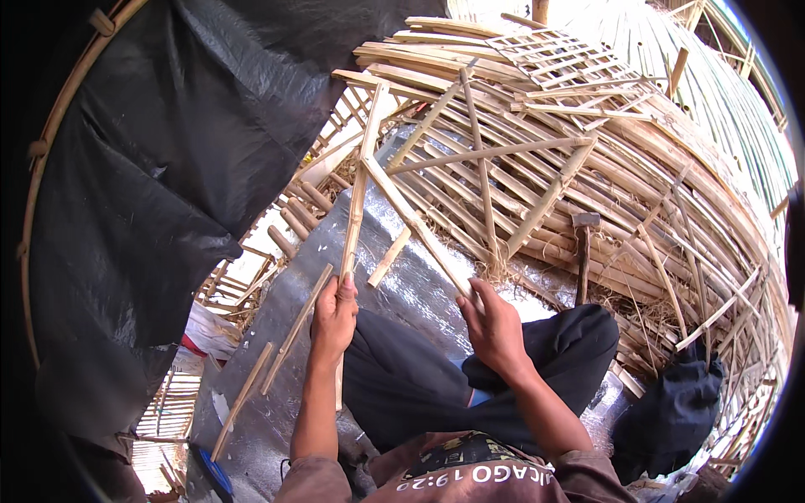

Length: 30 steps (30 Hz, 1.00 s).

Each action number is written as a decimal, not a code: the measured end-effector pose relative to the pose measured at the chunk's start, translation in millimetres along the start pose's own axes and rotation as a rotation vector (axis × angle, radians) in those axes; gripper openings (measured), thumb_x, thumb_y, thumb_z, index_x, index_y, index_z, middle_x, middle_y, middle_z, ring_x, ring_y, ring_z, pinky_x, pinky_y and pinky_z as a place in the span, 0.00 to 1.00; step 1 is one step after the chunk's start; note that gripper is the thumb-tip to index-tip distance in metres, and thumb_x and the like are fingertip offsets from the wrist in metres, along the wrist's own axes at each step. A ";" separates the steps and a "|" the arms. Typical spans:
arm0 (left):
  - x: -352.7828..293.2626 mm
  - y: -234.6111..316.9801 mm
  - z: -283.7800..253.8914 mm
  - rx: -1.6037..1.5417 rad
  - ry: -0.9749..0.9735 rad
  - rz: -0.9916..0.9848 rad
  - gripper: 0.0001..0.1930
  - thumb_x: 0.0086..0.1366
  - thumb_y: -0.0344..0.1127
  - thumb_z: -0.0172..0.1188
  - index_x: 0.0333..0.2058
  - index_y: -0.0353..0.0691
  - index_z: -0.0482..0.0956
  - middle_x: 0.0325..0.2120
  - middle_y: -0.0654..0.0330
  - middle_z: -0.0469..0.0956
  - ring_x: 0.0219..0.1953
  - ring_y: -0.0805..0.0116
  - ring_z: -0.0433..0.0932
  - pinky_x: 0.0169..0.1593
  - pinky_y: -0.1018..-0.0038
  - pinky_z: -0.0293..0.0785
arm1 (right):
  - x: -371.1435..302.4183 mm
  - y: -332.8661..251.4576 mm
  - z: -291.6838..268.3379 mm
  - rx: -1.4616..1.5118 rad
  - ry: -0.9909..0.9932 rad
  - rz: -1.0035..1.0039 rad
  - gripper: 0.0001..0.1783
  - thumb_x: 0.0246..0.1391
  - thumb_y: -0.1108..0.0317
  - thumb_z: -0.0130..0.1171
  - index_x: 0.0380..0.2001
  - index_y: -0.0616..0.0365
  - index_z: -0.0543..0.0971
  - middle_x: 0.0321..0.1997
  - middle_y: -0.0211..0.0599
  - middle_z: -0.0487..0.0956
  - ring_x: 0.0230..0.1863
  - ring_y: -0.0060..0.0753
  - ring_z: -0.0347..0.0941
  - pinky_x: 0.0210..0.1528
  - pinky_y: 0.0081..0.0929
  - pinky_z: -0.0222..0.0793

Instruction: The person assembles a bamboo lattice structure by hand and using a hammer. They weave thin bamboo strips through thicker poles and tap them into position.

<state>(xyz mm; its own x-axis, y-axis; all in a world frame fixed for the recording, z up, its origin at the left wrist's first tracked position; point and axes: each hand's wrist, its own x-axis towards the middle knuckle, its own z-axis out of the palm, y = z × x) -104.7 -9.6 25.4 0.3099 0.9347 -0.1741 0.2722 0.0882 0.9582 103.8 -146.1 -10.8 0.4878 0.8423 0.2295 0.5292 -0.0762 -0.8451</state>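
Observation:
My left hand is closed round a long split bamboo strip, which stands nearly straight away from me, its near end beside my left leg. In my right hand is the near end of a second bamboo strip, slanting far and to the left. The two strips meet near the upper part of the left one; whether they are fastened there I cannot tell. A short bamboo piece lies between them on the silvery sheet. Two more loose bamboo pieces lie left of my left hand.
Beyond my right knee stands a hammer with a wooden handle. Long bamboo slats are piled at the right, with crossed sticks and a bamboo lattice on top. Black sheeting hangs at the left. Dark cloth lies lower right.

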 end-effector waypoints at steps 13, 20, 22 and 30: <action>-19.8 -21.0 -17.3 0.464 0.058 0.269 0.20 0.73 0.47 0.47 0.32 0.32 0.69 0.16 0.47 0.67 0.20 0.49 0.66 0.26 0.62 0.64 | 18.4 2.3 -77.7 -0.350 -0.127 -0.231 0.11 0.59 0.62 0.57 0.43 0.54 0.73 0.28 0.50 0.79 0.28 0.58 0.76 0.25 0.47 0.70; -28.6 -20.7 -14.2 0.531 0.046 0.322 0.19 0.72 0.46 0.49 0.32 0.33 0.68 0.15 0.43 0.68 0.24 0.42 0.71 0.24 0.59 0.64 | 24.1 -9.2 -112.5 -0.393 -0.286 -0.148 0.09 0.60 0.63 0.57 0.39 0.56 0.73 0.22 0.49 0.75 0.26 0.58 0.74 0.26 0.48 0.66; -29.0 -18.3 -15.4 0.565 0.025 0.326 0.18 0.72 0.46 0.48 0.32 0.34 0.68 0.15 0.41 0.69 0.28 0.36 0.73 0.24 0.57 0.64 | 25.6 -11.6 -120.5 -0.405 -0.304 -0.109 0.09 0.60 0.62 0.56 0.38 0.56 0.73 0.21 0.51 0.74 0.27 0.59 0.73 0.27 0.48 0.65; -34.2 -21.0 -16.7 0.561 -0.038 0.256 0.18 0.72 0.46 0.48 0.32 0.34 0.67 0.17 0.42 0.70 0.30 0.37 0.74 0.25 0.56 0.65 | 37.1 -7.7 -138.3 -0.415 -0.430 0.012 0.12 0.62 0.59 0.53 0.39 0.57 0.75 0.21 0.55 0.73 0.28 0.62 0.71 0.30 0.49 0.64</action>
<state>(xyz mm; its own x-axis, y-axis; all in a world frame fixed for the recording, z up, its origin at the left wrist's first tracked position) -136.2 -37.6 15.0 0.4581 0.8884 0.0284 0.6191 -0.3418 0.7070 213.9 -188.1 71.1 0.2162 0.9740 -0.0680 0.7947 -0.2160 -0.5672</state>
